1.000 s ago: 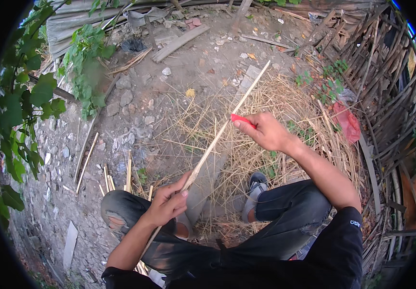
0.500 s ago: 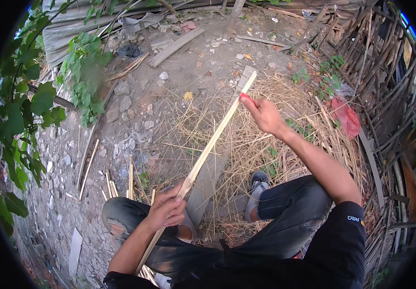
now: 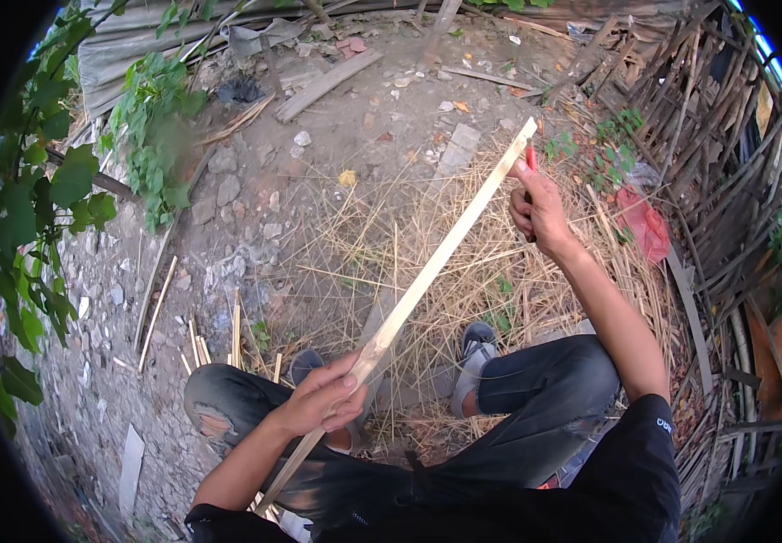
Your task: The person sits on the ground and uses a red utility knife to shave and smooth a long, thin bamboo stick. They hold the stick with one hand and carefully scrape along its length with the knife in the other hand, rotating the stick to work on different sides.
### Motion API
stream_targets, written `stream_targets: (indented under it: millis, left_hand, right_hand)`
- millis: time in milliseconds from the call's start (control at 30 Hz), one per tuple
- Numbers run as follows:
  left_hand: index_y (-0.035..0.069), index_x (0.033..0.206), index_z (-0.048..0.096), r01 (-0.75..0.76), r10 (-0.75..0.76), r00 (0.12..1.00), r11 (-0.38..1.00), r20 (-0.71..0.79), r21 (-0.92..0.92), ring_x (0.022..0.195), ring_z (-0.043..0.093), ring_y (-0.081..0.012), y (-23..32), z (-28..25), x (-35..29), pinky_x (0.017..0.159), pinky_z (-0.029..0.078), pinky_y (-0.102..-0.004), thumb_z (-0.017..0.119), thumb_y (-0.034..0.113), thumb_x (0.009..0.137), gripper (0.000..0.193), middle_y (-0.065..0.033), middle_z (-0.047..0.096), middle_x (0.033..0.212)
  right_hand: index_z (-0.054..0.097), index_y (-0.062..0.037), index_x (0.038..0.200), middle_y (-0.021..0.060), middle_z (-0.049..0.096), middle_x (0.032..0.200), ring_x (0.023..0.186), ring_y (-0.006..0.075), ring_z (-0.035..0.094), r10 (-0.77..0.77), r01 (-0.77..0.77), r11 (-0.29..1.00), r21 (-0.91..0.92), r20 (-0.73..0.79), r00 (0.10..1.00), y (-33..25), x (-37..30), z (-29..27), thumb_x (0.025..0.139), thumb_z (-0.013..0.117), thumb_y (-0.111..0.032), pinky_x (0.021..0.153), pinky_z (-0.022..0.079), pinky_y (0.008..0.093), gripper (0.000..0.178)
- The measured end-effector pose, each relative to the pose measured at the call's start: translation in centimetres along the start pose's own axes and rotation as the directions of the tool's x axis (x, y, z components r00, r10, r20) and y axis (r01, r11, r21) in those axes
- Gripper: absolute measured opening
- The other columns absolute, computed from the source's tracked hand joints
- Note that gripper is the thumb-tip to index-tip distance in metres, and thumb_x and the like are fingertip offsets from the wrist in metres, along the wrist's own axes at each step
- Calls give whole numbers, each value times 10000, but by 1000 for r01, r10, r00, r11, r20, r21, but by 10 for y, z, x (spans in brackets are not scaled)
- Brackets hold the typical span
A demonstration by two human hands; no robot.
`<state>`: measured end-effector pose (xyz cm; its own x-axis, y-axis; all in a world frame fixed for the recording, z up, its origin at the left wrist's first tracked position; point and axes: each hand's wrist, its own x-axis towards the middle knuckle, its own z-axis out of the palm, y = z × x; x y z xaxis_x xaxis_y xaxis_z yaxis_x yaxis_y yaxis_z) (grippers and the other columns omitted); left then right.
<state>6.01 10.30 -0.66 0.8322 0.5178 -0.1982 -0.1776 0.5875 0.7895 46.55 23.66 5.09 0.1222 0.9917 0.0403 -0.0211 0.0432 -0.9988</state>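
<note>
A long pale bamboo strip (image 3: 445, 249) slants from my lap up toward the far right. My left hand (image 3: 323, 396) is closed around its lower part, near a darker knot, and the tail runs back past my thigh. Close to the far end, my right hand (image 3: 543, 210) is closed on a small red-and-black tool (image 3: 530, 158). Its red end sticks up past the thumb, right beside the strip; any blade is hidden. Whether the right fingers also touch the strip is hard to tell. Thin straw-like shavings (image 3: 463, 271) lie beyond my feet.
Several cut strips (image 3: 235, 330) stand beside my left knee. A flat board (image 3: 327, 86) and a small slab (image 3: 459, 149) lie farther out. On the right stand a stick fence (image 3: 680, 118) and a crumpled red plastic bag (image 3: 642, 222). Leafy vines (image 3: 38, 217) hang at left.
My right hand has moved right and slightly nearer, turning so the red-and-black tool points up. The strip's far end has swung right; my left hand still holds it.
</note>
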Motion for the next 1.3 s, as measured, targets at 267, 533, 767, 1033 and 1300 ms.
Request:
stream_targets:
  millis: [267,533,767,1033,1300]
  left_hand:
    - [26,1559,304,31,-20,999,968,-48,248,541,600,-137,-3,1,11,522,487,-253,397,261,1115,511,-121,640,863]
    - [4,1464,390,-37,79,989,948,-123,315,557,604,-107,3,11,21,537,489,-223,365,278,1129,434,-81,645,876]
    - [16,1429,439,-40,180,930,916,-321,398,462,514,-84,-1,10,23,462,430,-224,369,248,1130,385,-19,538,713]
    - [50,1351,512,-24,228,866,908,-445,418,438,456,-54,1,7,28,410,368,-218,397,272,1127,335,17,484,680]
    - [58,1322,554,24,199,810,929,-552,370,434,449,-58,0,2,29,403,359,-220,424,336,1122,367,19,483,663]
  right_hand:
    - [613,-76,833,-84,458,544,404,29,375,9,1,998,-59,158,987,-3,-6,48,987,727,-317,383,240,235,308]
    - [620,-51,955,-56,504,612,461,32,412,56,8,985,-175,358,932,3,-24,74,935,781,-199,423,279,232,219]
    - [679,-2,996,99,606,706,673,272,604,26,237,801,-549,428,903,-3,-34,85,992,614,-507,658,477,415,509]
    - [705,-17,980,247,656,736,741,455,668,222,473,555,-684,670,708,-13,-76,121,1051,488,-480,706,519,551,516]
    - [708,8,950,239,622,614,626,441,666,216,498,510,-701,665,715,4,-88,140,1055,486,-491,645,542,546,557]
